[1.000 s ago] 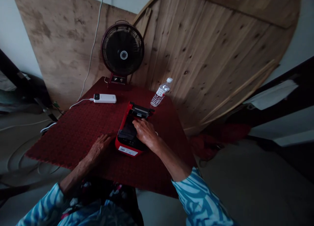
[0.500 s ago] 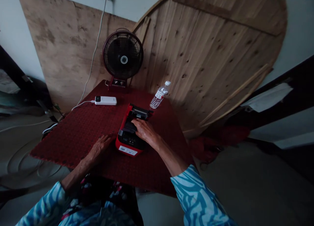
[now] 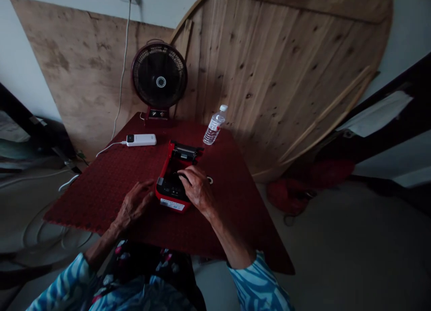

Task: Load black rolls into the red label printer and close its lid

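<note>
A red and black machine [image 3: 170,190], which looks like a small label printer, stands on the table with its top open. A dark roller part [image 3: 184,153] shows at its far end, and a white label is on its near face. My right hand [image 3: 198,187] is over the machine's right side, its thumb and fingers curled together at the dark opening. What they hold, if anything, is too dark to make out. My left hand [image 3: 134,202] rests on the table at the machine's left, fingers stretched out and holding nothing. A small white ring [image 3: 210,180] shows just right of my right hand.
On the red-covered table [image 3: 111,189] lies a white power bank [image 3: 141,140] with a cable. A water bottle [image 3: 214,125] stands behind the machine to the right. A dark red fan [image 3: 159,77] is at the back, before wooden boards [image 3: 262,73].
My right hand has drawn its fingers into a tighter curl over the machine. The white ring beside it has come into view. My left hand stays by the machine, and the view has shifted slightly.
</note>
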Action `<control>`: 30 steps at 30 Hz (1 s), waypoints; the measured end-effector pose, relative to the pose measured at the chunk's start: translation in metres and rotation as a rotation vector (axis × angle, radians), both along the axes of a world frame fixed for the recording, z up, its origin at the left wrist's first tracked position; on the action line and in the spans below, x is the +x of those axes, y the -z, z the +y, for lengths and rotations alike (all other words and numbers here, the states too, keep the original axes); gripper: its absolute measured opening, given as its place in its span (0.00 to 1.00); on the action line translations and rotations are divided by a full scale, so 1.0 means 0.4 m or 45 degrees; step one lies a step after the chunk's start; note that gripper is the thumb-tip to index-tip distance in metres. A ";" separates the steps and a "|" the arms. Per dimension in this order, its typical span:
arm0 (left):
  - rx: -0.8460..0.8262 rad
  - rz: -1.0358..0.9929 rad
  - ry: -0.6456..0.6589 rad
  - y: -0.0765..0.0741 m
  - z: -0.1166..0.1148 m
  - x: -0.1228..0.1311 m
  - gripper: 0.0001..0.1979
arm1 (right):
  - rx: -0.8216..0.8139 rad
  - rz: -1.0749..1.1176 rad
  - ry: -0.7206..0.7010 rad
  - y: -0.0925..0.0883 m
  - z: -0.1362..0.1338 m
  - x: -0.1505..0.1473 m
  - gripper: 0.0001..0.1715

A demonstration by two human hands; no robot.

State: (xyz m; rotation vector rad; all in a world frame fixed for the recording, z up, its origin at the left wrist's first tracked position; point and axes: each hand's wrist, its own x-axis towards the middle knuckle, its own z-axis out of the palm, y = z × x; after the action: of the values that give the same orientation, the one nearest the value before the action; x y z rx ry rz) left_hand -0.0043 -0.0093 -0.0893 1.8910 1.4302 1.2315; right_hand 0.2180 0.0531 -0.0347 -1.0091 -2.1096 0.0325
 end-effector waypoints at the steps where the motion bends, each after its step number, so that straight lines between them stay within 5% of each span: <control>1: 0.023 -0.028 -0.025 -0.007 -0.003 0.007 0.19 | 0.014 0.008 -0.004 0.002 -0.008 -0.001 0.08; 13: 0.265 0.091 0.104 -0.008 0.001 0.034 0.26 | 0.150 -0.078 -0.023 -0.004 -0.114 -0.029 0.09; 21: -0.121 -0.287 0.009 -0.039 -0.013 0.048 0.26 | 0.173 -0.099 -0.035 0.021 -0.174 -0.016 0.13; 25: -0.108 -0.419 -0.055 -0.082 0.025 0.056 0.28 | 0.184 -0.149 -0.006 0.052 -0.198 -0.024 0.19; 30: 0.080 -0.213 0.093 -0.189 0.150 0.078 0.27 | 0.240 -0.117 0.031 0.090 -0.204 -0.029 0.24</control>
State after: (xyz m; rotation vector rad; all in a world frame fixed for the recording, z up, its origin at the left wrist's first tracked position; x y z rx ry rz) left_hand 0.0270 0.0507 -0.0137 1.8168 1.2385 1.3779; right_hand 0.2063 -0.0287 -0.0706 -0.9384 -2.1366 -0.2251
